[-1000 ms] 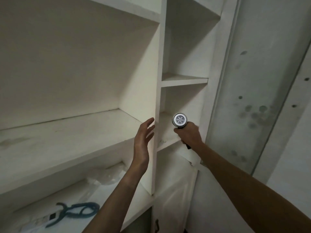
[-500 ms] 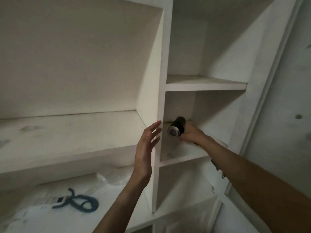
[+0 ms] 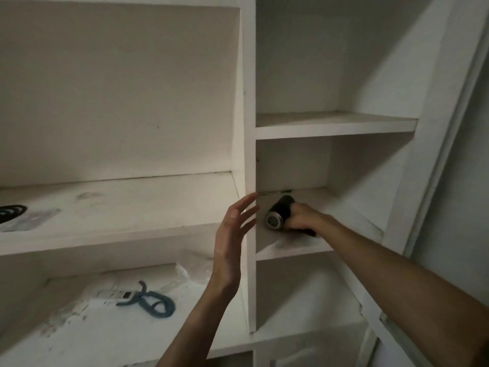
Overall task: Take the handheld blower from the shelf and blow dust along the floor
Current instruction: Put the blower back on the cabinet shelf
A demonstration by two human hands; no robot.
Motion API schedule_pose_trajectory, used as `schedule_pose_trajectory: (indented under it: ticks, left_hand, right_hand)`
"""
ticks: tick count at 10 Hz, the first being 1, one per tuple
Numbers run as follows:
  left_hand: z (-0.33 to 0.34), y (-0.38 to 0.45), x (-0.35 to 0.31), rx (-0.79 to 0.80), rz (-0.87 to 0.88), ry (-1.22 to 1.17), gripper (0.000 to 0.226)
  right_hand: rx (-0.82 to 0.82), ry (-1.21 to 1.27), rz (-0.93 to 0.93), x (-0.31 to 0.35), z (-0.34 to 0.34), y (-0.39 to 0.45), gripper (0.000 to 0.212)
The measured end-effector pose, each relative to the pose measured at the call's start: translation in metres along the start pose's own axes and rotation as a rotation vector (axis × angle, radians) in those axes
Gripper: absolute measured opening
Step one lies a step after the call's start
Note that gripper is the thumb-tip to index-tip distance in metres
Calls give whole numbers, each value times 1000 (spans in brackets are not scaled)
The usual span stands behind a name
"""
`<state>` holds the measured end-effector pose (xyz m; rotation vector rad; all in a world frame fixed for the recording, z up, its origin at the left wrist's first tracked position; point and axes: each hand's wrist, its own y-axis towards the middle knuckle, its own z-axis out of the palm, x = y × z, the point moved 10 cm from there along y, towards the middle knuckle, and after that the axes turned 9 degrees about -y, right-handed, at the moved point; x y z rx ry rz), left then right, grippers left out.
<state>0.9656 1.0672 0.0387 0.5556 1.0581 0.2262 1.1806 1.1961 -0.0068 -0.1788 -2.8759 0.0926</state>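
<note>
We clench our right hand (image 3: 300,217) on the rigid, probably light handheld blower (image 3: 279,215) near the shelf (image 3: 293,251) front edge; our left hand (image 3: 232,234) hovers released

Both forearms bare from frame edge to wrist, no sleeves in view. Left hand (image 3: 232,234), at 9 o'clock of the right: slim, long fingers (image 3: 244,205), nails short. Right hand (image 3: 301,217): knuckles and back visible, fingers mostly hidden. Any rings, watch, gloves: can't tell in this dim light. Right forearm looks thicker, nearer the lens.
</note>
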Motion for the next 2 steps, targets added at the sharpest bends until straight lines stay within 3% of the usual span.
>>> schedule_pose_trajectory:
  ticks: [2]
  left_hand:
    - [5,2,3,-12,-10,35,55]
  right_hand:
    - [25,33,1,-15,1,1,58]
